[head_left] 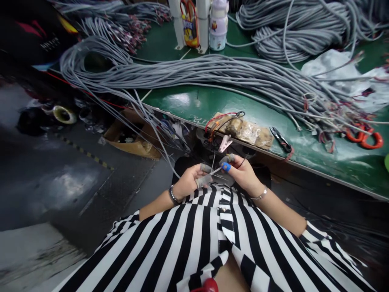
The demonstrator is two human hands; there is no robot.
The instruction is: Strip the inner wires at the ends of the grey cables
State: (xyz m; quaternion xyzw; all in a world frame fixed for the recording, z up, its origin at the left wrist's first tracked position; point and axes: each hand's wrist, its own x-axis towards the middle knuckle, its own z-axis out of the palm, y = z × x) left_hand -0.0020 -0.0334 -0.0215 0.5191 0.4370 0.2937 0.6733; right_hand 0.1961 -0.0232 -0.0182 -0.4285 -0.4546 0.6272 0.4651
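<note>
In front of my lap, my left hand (193,178) and my right hand (241,172) hold a thin grey cable (216,170) between them. Grey wrappings cover some fingertips on both hands, and a blue band circles my right thumb. The left fingers are closed round the cable, while the right thumb and forefinger pinch its end. Thin loose strands show near the fingertips, too fine to make out fully. Just beyond the hands, a pale pink clip (225,143) hangs at the table edge beside a taped brown block (243,130) with red and black wires.
A long bundle of grey cables (188,72) lies across the green table (179,99). On the right are a dark-handled cutting tool (281,140) and red-handled scissors (371,140). A cardboard box (133,142) stands on the floor at left. A bottle (218,26) stands at the back.
</note>
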